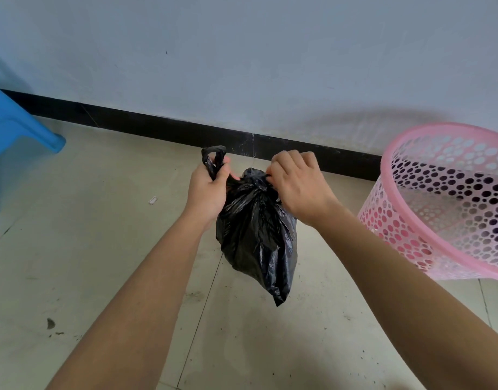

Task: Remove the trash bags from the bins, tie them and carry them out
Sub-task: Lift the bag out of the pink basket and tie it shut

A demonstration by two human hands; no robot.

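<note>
A black trash bag (256,235) hangs in the air over the tiled floor, its neck bunched into a knot between my hands. My left hand (207,192) grips one handle loop of the bag, which sticks up above my fist. My right hand (297,184) pinches the other side of the bag's neck with curled fingers. A pink perforated bin (439,204) stands at the right with no bag in it.
A blue plastic stool (14,136) stands at the left edge. A pale wall with a black skirting board (157,126) runs across just behind the bag. A small white scrap (153,200) lies on the floor tiles.
</note>
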